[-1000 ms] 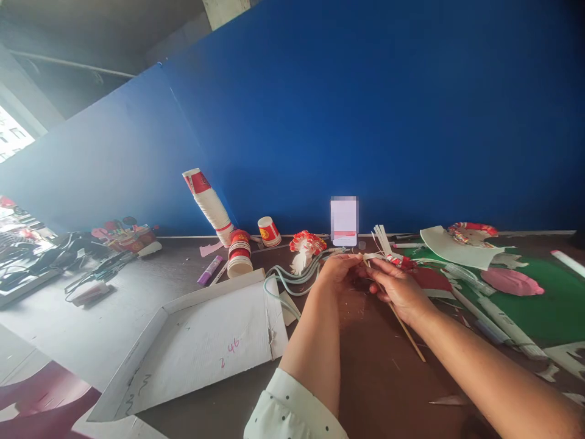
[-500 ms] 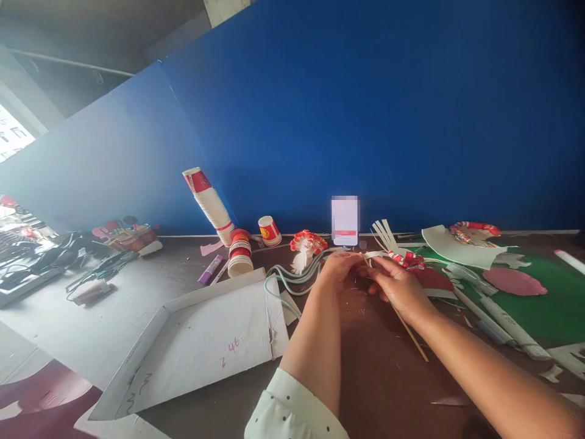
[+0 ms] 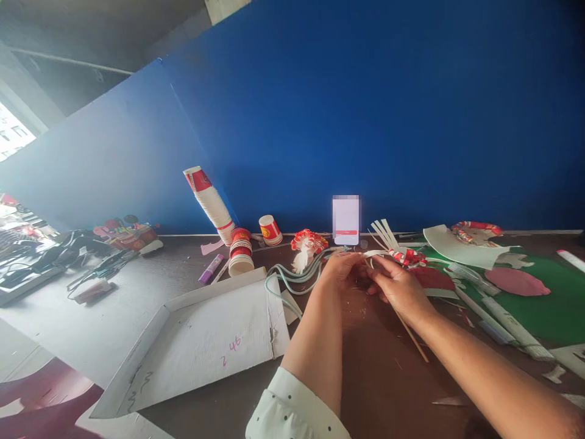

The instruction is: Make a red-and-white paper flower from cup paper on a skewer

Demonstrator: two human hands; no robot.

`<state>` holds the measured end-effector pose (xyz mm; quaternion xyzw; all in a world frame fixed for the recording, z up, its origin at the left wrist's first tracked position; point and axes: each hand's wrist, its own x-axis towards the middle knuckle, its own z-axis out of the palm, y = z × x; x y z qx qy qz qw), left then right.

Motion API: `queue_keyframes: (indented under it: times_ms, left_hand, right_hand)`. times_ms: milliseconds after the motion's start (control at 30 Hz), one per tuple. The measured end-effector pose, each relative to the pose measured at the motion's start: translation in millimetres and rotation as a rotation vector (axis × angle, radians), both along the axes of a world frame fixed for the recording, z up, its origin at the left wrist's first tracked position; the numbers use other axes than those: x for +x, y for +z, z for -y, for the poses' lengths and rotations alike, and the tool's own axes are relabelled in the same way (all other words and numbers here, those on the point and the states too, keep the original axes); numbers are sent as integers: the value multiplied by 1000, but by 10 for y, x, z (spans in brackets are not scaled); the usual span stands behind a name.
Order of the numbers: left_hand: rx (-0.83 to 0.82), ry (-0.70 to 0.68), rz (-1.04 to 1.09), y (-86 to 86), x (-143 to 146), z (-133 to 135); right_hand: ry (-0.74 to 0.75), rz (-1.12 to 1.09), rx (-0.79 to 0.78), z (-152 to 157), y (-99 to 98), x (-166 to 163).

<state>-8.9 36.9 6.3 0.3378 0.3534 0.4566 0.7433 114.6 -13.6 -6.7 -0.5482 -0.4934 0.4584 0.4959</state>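
My left hand (image 3: 339, 269) and my right hand (image 3: 398, 288) meet over the brown table (image 3: 375, 378), fingers pinched together. Between them sits a cut paper cup piece (image 3: 397, 250) with white strips fanned upward and a red curled edge. My right hand also grips a thin wooden stick (image 3: 412, 336) that slants down toward me across the table. My left fingers pinch a white strip of that cut cup near the stick's top end.
An open white cardboard box lid (image 3: 201, 347) lies left of my arms. A leaning stack of red-and-white paper cups (image 3: 211, 204), loose cups (image 3: 240, 251), a purple glue stick (image 3: 210, 268) and a phone (image 3: 345, 219) stand along the blue wall. Green sheet with paper cut-outs (image 3: 539, 299) at right.
The cut cup piece has turned slightly, its white strips lifting and shifting right. Both hands have stayed in nearly the same place.
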Motion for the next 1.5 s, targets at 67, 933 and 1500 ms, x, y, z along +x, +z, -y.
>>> queue_keyframes:
  times_ms: [67, 933, 1500]
  left_hand:
    - [11, -49, 11, -17, -26, -11]
    - [80, -75, 33, -60, -60, -28]
    - [109, -28, 17, 6, -42, 32]
  right_hand:
    - [-15, -17, -14, 1, 1, -4]
    - [-26, -255, -112, 51, 100, -26]
    - [7, -206, -48, 33, 37, -32]
